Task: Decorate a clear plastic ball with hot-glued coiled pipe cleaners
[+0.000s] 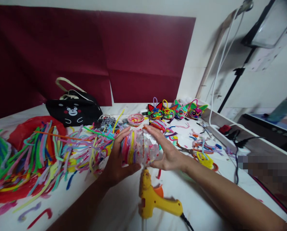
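Between my two hands is a rounded clear plastic piece, its left part wrapped in pink, yellow and purple fuzzy strips. My left hand grips the wrapped side, thumb below and fingers over the top. On the clear side my right hand holds it, thumb underneath. Directly below lies a yellow glue gun, its nozzle pointing up at the underside of the piece. Whether the nozzle touches it, I cannot tell.
Colourful pipe cleaners are piled at the left beside a black bag. Several finished cat-like ornaments stand at the back. Scissors and yellow strips lie right; a power strip is beyond.
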Demonstrator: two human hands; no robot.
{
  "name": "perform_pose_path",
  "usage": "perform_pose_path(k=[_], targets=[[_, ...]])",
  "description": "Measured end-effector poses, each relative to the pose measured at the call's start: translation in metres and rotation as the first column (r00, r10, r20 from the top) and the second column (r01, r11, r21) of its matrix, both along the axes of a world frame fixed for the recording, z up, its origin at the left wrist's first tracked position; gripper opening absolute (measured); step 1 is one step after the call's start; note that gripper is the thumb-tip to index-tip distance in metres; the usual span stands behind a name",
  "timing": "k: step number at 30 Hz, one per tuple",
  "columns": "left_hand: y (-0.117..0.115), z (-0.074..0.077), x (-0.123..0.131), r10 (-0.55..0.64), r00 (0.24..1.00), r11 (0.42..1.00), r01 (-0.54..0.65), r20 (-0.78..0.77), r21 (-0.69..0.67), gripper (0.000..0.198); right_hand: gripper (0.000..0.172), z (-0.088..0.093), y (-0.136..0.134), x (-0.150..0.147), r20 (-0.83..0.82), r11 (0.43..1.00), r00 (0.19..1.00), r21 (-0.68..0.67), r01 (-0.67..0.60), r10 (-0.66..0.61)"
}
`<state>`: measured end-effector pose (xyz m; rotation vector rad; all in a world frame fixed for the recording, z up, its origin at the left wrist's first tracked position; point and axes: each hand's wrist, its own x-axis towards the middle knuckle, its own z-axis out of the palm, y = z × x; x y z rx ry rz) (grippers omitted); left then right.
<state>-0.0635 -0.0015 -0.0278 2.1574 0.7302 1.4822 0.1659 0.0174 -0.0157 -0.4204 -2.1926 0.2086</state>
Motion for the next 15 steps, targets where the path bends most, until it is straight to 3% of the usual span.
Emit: perform_pose_path(k=[9,15], targets=[[0.0031,-0.0033,0.0016,0.043,0.998,0.999,-0.043,0.04,-0.005,0.084,0.11,0.0031,-0.0042,0.0006,-0.028,0.981,0.996,-0.178,0.078,-0.085],[0.0039,-0.0098,0.0028,0.011,0.998,0.999,-0.008,0.066,-0.047,0.087,0.114,0.0002,-0.0061,-0.0036,0.001,0.977,0.999,-0.206,0.052,-0.053]])
